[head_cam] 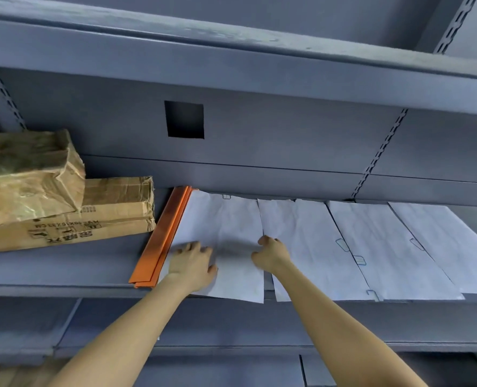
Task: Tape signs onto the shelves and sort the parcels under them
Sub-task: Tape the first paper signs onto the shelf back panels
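Several white paper signs lie side by side on a grey metal shelf (pixel 64 263). The leftmost sign (pixel 226 227) has both my hands on it. My left hand (pixel 192 265) rests flat on its left part, fingers spread. My right hand (pixel 272 254) has its fingers curled at that sheet's right edge, where it meets the second sign (pixel 304 238); whether it pinches the paper is not clear. Two more signs (pixel 371 241) lie further right.
Orange flat strips (pixel 164 236) lie just left of the signs. Brown taped parcels (pixel 33 174) and a flattened carton (pixel 97 219) are stacked at the shelf's left. An upper shelf (pixel 231 65) overhangs, and lower shelves (pixel 231 325) sit below.
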`<state>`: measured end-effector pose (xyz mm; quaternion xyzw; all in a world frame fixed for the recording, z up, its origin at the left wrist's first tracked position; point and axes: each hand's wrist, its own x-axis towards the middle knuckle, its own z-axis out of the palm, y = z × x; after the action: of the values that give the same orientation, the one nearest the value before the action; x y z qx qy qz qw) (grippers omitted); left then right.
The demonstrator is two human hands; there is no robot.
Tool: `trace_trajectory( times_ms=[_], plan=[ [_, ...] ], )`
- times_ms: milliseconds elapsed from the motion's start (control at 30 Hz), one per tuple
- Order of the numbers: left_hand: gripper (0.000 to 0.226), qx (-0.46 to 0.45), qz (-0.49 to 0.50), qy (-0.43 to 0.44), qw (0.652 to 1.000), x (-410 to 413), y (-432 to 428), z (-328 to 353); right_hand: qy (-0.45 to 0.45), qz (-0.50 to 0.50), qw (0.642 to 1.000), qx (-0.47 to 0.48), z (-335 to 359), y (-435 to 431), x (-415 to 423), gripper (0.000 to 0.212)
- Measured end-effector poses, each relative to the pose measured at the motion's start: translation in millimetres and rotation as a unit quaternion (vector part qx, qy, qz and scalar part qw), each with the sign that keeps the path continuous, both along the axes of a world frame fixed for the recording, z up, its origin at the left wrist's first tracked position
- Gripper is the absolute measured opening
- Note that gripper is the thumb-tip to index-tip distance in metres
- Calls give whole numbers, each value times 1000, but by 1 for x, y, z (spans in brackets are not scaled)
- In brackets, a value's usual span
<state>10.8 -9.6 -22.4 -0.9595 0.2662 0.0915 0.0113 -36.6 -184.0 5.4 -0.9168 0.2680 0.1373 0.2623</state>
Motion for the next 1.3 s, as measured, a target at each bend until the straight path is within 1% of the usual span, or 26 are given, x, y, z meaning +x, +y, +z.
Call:
trace_trajectory(
  times_ms=[67,133,267,333,400,500,633,767,833,900,933,967,1033,1067,1100,1133,1167,1200,1233,1300],
  plan=[
    [53,-2,0,2,1000,-1,0,0,-9,-52,998,33,-1,4,3,46],
    [53,-6,0,0,1000,-1,0,-2,-27,-96,993,66,-4,8,6,46],
    [53,-12,-3,-4,1000,-3,-2,-3,-56,-142,983,102,-8,13,8,41],
    [52,-17,-3,1,1000,-4,-1,-1,-77,-160,976,125,-11,12,7,31],
    [49,-28,-4,4,1000,-4,0,-1,-89,-182,968,151,-15,10,5,10],
    [42,-53,-4,3,999,-2,3,4,-98,-196,957,191,-17,8,3,30],
    [42,-80,23,-11,996,7,11,11,-94,-185,957,203,-12,3,2,26],
    [38,-131,87,14,987,21,22,15,-117,-194,942,248,-8,-6,-2,23],
    [41,-161,121,29,979,26,25,18,-127,-196,935,267,-6,-11,-5,25],
    [48,-211,158,59,963,30,25,21,-135,-200,929,280,-8,-17,-7,26],
    [52,-250,180,81,948,33,25,21,-137,-202,926,286,-9,-20,-8,25],
    [58,-297,206,108,926,36,24,23,-144,-208,921,295,-10,-22,-9,22],
    [65,-392,262,170,866,39,20,27,-158,-211,912,315,-11,-25,-11,18],
    [64,-433,289,201,830,40,18,29,-164,-210,907,327,-11,-27,-12,22],
    [57,-472,310,235,791,39,16,31,-168,-210,901,340,-11,-29,-13,26],
    [48,-506,318,272,754,38,12,34,-172,-205,899,348,-10,-30,-14,25],
    [39,-532,318,302,724,35,9,37,-173,-202,898,351,-11,-33,-15,23],
    [32,-545,311,316,711,33,6,39,-172,-198,901,346,-9,-35,-16,26],
    [28,-544,301,311,718,33,3,38,-173,-197,903,340,-8,-38,-18,27],
    [25,-521,281,279,756,32,-2,37,-161,-198,913,319,-9,-42,-19,23]
  ],
)
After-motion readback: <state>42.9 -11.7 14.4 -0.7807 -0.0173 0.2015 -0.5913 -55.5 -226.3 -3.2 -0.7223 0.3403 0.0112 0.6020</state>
